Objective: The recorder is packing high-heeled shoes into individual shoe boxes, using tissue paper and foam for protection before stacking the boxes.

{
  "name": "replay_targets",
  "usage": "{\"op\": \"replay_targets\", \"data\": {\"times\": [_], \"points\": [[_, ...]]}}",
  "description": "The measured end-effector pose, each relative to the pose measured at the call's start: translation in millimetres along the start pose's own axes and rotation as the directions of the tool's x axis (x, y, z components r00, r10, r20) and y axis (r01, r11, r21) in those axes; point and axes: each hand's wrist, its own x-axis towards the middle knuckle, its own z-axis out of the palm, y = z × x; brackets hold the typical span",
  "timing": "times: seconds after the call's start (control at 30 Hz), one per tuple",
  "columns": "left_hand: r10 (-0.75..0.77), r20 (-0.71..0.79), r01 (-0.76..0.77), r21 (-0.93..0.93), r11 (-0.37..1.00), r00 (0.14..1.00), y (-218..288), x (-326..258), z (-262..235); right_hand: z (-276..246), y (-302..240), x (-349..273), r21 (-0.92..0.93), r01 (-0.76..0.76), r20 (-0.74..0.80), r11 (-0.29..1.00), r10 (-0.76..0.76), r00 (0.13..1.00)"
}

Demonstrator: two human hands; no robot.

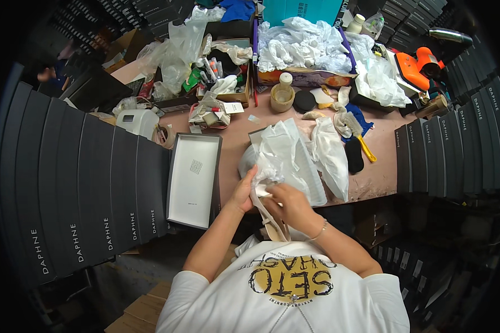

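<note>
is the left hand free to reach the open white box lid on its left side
Probably not right away: the left hand is pressed against the white tissue paper and a beige shoe. The open box lid lies close beside it with nothing between them.

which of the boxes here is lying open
The white-lined box lying flat just left of the left hand; the dark boxes stacked at both sides are all shut.

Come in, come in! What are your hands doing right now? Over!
Left hand gripping white tissue paper. Right hand holding beige strappy shoe. Open box lid beside left hand, nothing blocking.
</note>
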Motion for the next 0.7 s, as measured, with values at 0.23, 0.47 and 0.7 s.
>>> {"op": "replay_targets", "data": {"times": [0.23,0.47,0.7], "points": [[-0.195,0.132,0.18,0.118,0.977,0.972,11,-19,15,-23,21,12,0.457,-0.364,0.059,0.812,0.381,0.923],[0.307,0.044,-0.287,0.499,0.818,0.951,-22,-61,40,-7,50,-11,0.741,-0.437,0.223,0.51,0.427,0.876],[0.19,0.081,-0.205,0.512,0.834,0.978,-17,-60,26,-26,55,-14,0.605,-0.475,0.205,0.639,0.452,0.868]]}}
